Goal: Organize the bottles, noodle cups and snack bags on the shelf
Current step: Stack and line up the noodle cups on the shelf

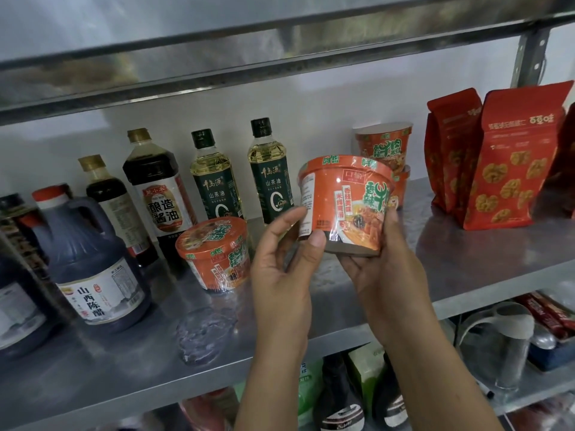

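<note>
An orange noodle cup (345,200) is held above the steel shelf (466,269) between both hands. My left hand (283,269) grips its left side with thumb and fingers; my right hand (382,269) cradles its base and right side. A second noodle cup (214,253) stands on the shelf to the left. Two more noodle cups (385,147) are stacked at the back. Two oil bottles (270,172) and two soy sauce bottles (158,188) line the back, beside a large vinegar jug (93,265). Red snack bags (510,160) stand at the right.
Another dark bottle (15,293) sits at the far left edge. An upper shelf (249,51) hangs overhead. On the lower shelf are a glass jug (501,346), dark bottles (339,396) and green packs (367,365). A metal upright (529,54) stands at the right back.
</note>
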Motion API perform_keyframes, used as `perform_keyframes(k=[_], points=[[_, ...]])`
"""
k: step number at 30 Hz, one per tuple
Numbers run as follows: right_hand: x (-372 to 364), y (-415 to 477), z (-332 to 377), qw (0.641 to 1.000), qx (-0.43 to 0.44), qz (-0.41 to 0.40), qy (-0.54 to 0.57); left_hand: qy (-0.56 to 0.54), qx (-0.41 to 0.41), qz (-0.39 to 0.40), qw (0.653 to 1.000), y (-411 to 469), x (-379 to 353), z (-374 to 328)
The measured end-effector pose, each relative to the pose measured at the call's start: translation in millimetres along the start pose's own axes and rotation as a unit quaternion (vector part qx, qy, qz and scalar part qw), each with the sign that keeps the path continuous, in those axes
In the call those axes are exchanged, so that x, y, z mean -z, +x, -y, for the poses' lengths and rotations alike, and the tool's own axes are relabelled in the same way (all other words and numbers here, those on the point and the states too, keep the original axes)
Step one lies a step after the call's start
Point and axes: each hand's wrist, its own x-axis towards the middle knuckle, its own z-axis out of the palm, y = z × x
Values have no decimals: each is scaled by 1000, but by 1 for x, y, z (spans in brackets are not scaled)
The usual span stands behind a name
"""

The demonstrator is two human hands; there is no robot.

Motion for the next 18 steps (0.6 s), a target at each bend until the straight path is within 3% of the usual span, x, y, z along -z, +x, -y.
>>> perform_keyframes(k=[8,13,18], points=[[7,-2,3,999,7,7,-47,9,10,7,1000,-3,0,2],[6,0,6,963,101,105,-227,70,32,83,994,19,26,-20],[-29,24,-1,934,118,195,-274,112,-20,49,992,39,58,-51]])
